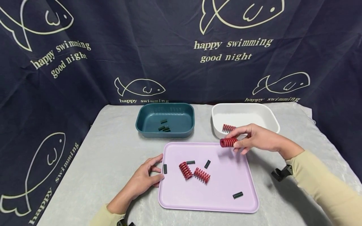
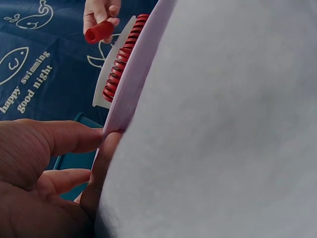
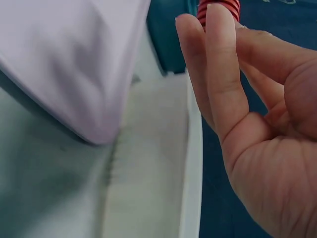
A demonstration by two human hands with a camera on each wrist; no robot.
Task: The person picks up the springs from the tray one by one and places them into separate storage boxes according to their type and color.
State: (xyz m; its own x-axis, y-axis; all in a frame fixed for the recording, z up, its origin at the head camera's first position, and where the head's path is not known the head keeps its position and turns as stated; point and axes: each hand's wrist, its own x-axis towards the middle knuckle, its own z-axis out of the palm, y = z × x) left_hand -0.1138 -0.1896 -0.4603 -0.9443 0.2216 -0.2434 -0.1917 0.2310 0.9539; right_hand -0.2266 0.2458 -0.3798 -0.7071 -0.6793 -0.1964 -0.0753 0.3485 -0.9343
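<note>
Sleeves (image 1: 325,188) in pale yellow reach in from the near side over a grey surface (image 1: 93,163). Nearest on it lies the lilac tray (image 1: 215,201), with a dark spring (image 1: 238,195) toward its near right corner. The left hand (image 1: 142,177) has the tray's left rim in its grip, pinching the edge; a second dark spring (image 1: 165,169) lies along that rim, just beside the fingertips. Left of the tray's middle, one red spring (image 1: 185,170) and another red spring (image 1: 201,175) lie close together, with a third dark spring (image 1: 190,162) and a fourth dark spring (image 1: 207,164) just beyond them. Over the tray's far right part, the right hand (image 1: 255,138) holds up a thick red spring (image 1: 228,142), its grip pinching the coil between thumb and fingers. Behind that, the white container (image 1: 254,110) holds a red coil (image 1: 228,128) at its near left. Beside it, the teal container (image 1: 164,135) has several small dark coils (image 1: 163,121). Farthest back hangs navy cloth (image 1: 175,59) printed with outlined fish and lettering.
</note>
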